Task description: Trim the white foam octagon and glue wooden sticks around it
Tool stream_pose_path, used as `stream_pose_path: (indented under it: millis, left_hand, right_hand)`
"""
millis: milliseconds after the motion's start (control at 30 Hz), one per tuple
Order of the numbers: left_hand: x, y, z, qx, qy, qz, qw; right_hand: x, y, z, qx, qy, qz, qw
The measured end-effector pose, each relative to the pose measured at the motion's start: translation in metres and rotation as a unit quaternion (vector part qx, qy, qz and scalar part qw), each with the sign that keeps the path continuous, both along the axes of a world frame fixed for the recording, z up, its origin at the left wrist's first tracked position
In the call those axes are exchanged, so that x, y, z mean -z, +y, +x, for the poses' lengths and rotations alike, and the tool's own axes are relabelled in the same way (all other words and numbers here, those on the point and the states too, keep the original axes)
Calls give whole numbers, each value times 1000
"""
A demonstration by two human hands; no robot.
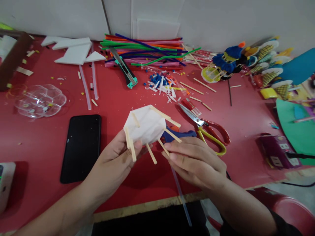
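Observation:
A white many-sided piece [147, 126], foam board or card, has several short wooden sticks fixed around its edge, pointing outward. My left hand [119, 160] grips it from the left and below, thumb on its near edge beside a stick. My right hand [197, 160] is closed on the end of one wooden stick [162, 147] at the near right side of the piece. Just behind my right hand lies a blue glue gun [184, 134], partly hidden. A clear glue stick [182, 196] shows below the hand and reaches past the table edge.
Scissors [198, 121] lie open to the right. A black phone [81, 149] is at left, a clear flower-shaped tray [40, 101] beyond it. Farther back are a utility knife [123, 67], pipe cleaners [147, 47], small scraps [161, 83] and finished crafts [227, 62]. A purple power socket box [278, 150] sits right.

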State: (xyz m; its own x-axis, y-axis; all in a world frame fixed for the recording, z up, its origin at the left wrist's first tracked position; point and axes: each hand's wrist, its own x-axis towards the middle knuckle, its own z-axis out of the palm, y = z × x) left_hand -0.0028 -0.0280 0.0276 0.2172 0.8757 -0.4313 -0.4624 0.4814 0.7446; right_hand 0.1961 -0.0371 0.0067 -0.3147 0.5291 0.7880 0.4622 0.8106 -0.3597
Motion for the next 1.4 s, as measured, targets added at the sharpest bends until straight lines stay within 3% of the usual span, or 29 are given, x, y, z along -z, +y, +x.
stream_pose_path:
  millis: [1400]
  left_hand:
    - [2, 0, -1, 31, 24, 36, 999]
  right_hand:
    - [-3, 4, -1, 4, -25, 6, 1000]
